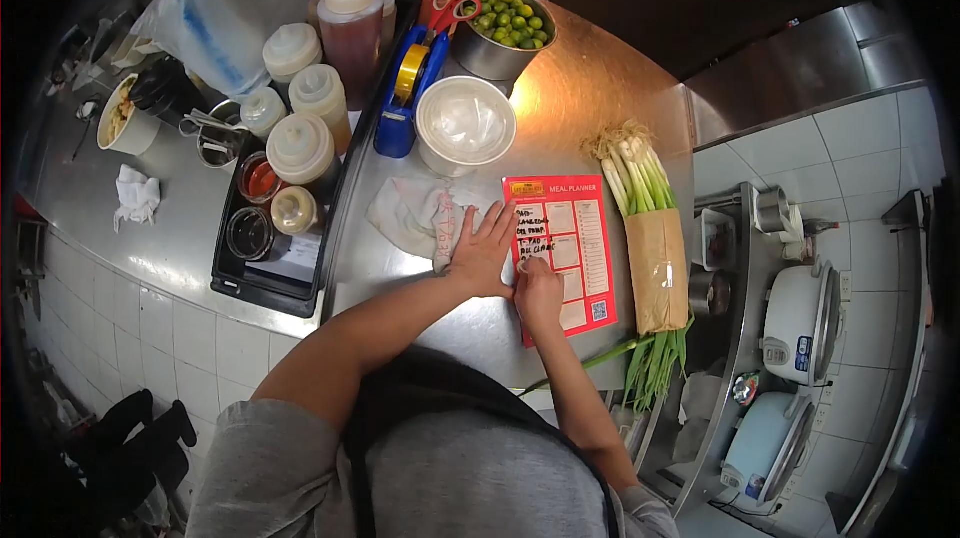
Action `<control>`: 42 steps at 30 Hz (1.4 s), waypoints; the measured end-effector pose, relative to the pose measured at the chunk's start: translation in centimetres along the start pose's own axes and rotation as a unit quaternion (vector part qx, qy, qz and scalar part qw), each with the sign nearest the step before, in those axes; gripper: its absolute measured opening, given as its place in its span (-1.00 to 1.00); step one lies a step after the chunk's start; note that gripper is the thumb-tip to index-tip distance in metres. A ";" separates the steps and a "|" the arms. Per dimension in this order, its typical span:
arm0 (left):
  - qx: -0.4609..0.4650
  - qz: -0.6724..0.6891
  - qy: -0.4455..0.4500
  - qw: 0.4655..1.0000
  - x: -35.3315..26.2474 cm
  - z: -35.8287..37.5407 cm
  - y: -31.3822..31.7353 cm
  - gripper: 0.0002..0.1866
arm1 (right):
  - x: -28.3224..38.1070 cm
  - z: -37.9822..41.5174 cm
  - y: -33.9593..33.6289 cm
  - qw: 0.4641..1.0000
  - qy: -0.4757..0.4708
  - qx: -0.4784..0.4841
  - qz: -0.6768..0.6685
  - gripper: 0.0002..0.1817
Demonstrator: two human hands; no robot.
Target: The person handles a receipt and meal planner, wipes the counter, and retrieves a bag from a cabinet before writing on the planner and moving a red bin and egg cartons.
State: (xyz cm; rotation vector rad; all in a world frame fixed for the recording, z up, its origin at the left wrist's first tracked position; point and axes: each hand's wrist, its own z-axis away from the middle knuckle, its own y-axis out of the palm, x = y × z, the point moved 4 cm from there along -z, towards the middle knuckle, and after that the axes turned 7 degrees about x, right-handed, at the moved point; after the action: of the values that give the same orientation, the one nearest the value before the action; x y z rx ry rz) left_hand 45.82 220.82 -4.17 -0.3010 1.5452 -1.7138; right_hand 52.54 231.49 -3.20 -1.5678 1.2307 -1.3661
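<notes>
Your left forearm runs up from the lower left, crossing the edge of the worktop [385,283], and your left hand [485,253] lies palm down with its fingers spread wide. The fingertips reach the left edge of the red sheet of paper [592,273], while the side of the hand overlaps the crumpled cloth [405,213].

Your right forearm rises from the lower right and leans toward the left. Your right hand [540,293] is closed, fingers bent in, and rests over the lower left part of the sheet, just below the black handwriting [535,233]. You have it close beside your left hand; what it grips, if anything, you cannot tell from this view.

The sheet lies flat on the worktop in front of you, slightly turned. Just to its right are green onions [640,178] in brown paper [658,273]; beyond the cloth stands a lidded bowl [466,123].
</notes>
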 end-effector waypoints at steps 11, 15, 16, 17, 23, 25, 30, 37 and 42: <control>-0.031 0.039 0.011 0.999 0.1 -0.2 0.3 0.35 | -1.5 -1.2 1.0 0.998 0.029 0.020 -0.048 -0.95; -0.047 0.071 0.019 0.996 0.2 0.1 0.3 0.35 | -6.2 -3.3 -0.7 0.988 0.149 0.003 -0.048 -0.93; -0.048 0.070 0.017 0.996 0.3 0.3 0.2 0.35 | -5.8 -3.1 -0.4 0.988 0.147 0.002 -0.050 -0.93; -0.038 0.058 0.012 0.998 0.2 0.3 0.1 0.35 | -5.0 -2.8 0.1 0.992 0.122 0.025 -0.033 -0.93; -0.055 0.071 0.018 0.996 0.2 0.2 0.1 0.34 | -2.2 -2.4 -0.1 0.994 0.068 0.027 -0.083 -0.94; -0.054 0.067 0.011 0.996 0.1 0.5 0.3 0.34 | -4.3 -3.9 -0.9 0.991 0.113 -0.018 -0.062 -0.94; -0.038 0.023 0.004 0.999 0.2 -0.1 0.2 0.32 | 0.9 -1.9 1.5 0.999 0.015 0.040 -0.016 -0.94; -0.029 0.046 0.015 0.998 0.2 0.6 0.2 0.32 | -5.4 -3.5 0.1 0.987 0.154 0.010 -0.043 -0.95; -0.024 0.042 0.013 0.999 0.2 0.3 -0.2 0.33 | -1.7 -3.3 0.7 0.997 0.042 -0.007 -0.060 -0.96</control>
State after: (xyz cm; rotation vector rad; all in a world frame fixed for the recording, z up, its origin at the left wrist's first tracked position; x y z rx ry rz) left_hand 45.80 220.45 -3.99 -0.2360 1.5962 -1.6242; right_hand 49.16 233.13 -3.68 -1.6325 1.2141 -1.5162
